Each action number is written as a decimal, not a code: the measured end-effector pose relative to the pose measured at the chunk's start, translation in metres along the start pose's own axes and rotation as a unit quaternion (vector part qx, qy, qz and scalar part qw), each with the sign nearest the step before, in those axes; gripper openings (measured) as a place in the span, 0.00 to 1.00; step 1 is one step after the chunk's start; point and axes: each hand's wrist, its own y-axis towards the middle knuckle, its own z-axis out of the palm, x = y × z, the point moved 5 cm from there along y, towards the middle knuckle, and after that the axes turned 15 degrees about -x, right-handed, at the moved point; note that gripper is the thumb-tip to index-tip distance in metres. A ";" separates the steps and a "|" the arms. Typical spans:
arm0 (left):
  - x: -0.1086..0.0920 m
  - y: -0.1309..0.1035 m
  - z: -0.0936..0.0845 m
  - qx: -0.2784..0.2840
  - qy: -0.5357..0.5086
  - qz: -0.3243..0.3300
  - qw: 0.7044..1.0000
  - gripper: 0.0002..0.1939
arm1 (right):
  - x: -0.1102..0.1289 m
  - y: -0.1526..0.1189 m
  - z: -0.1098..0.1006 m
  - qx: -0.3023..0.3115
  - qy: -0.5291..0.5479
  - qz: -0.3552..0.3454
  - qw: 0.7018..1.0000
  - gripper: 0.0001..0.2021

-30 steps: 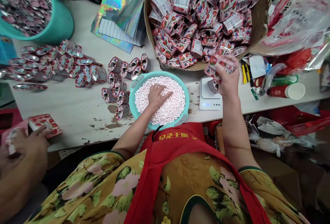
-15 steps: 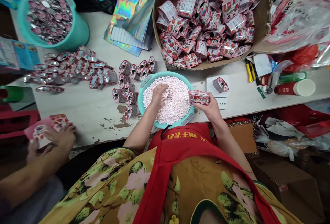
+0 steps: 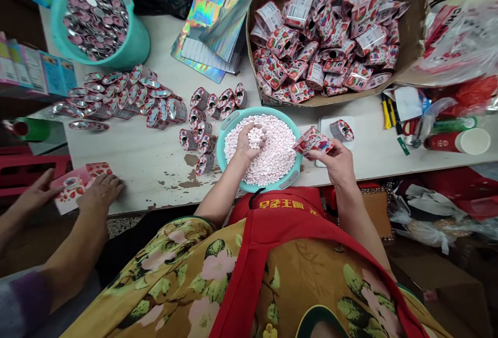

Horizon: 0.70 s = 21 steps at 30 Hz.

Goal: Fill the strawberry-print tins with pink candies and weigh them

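Whereas the left hand [image 3: 241, 144] lay palm down a second ago, it now cups sweets [image 3: 274, 159] over the basin [image 3: 221, 152], so a handful is gathered; the right hand [image 3: 341, 165], back from near the box [image 3: 413, 42], grips a packet [image 3: 316, 142] beside the rim.

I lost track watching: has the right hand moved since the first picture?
Yes: against the turquoise basin, the right hand has come left and nearer the person's body, and now holds a strawberry-print packet at the rim.

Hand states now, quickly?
Left hand: half-open, cupping small pale-pink candies.
Right hand: closed on a red-and-white strawberry-print plastic packet.
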 end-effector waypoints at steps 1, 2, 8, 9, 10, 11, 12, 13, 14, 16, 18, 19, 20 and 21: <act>0.001 0.000 0.001 0.009 -0.002 -0.007 1.000 0.14 | 0.003 0.001 -0.004 -0.027 0.012 -0.015 0.999 0.24; 0.001 0.000 0.002 0.018 -0.002 -0.012 1.000 0.14 | 0.005 0.003 -0.007 -0.048 0.024 -0.029 0.998 0.24; 0.000 -0.013 0.008 0.020 0.002 -0.012 1.000 0.17 | 0.014 -0.001 0.006 -0.028 -0.067 -0.086 0.994 0.35; -0.001 -0.020 0.011 0.023 0.003 -0.006 1.000 0.17 | 0.016 -0.004 0.012 -0.028 -0.105 -0.108 0.988 0.33; -0.003 -0.028 0.015 0.030 0.004 0.003 1.000 0.17 | 0.018 -0.008 0.019 -0.026 -0.137 -0.133 0.981 0.29; -0.006 -0.036 0.020 0.041 0.005 0.015 0.999 0.17 | 0.021 -0.012 0.027 -0.019 -0.161 -0.159 0.974 0.26; -0.008 -0.045 0.025 0.054 0.005 0.026 0.998 0.18 | 0.023 -0.016 0.036 -0.008 -0.175 -0.182 0.968 0.22; -0.009 -0.053 0.030 0.065 0.004 0.041 0.997 0.18 | 0.024 -0.020 0.046 0.008 -0.181 -0.198 0.963 0.20; -0.010 -0.061 0.035 0.074 0.001 0.061 0.995 0.18 | 0.024 -0.024 0.056 0.027 -0.181 -0.209 0.961 0.18; -0.011 -0.072 0.043 0.085 0.001 0.117 0.990 0.19 | 0.023 -0.031 0.076 0.077 -0.182 -0.217 0.956 0.17; -0.010 -0.077 0.048 0.082 0.004 0.195 0.977 0.19 | 0.021 -0.036 0.093 0.120 -0.191 -0.218 0.949 0.17; -0.008 -0.077 0.049 0.075 0.006 0.234 0.969 0.19 | 0.020 -0.038 0.100 0.134 -0.199 -0.216 0.946 0.16; -0.007 -0.077 0.049 0.065 0.006 0.267 0.962 0.19 | 0.020 -0.038 0.105 0.139 -0.209 -0.213 0.944 0.14; -0.005 -0.076 0.049 0.056 0.004 0.293 0.954 0.18 | 0.019 -0.038 0.108 0.137 -0.218 -0.208 0.944 0.12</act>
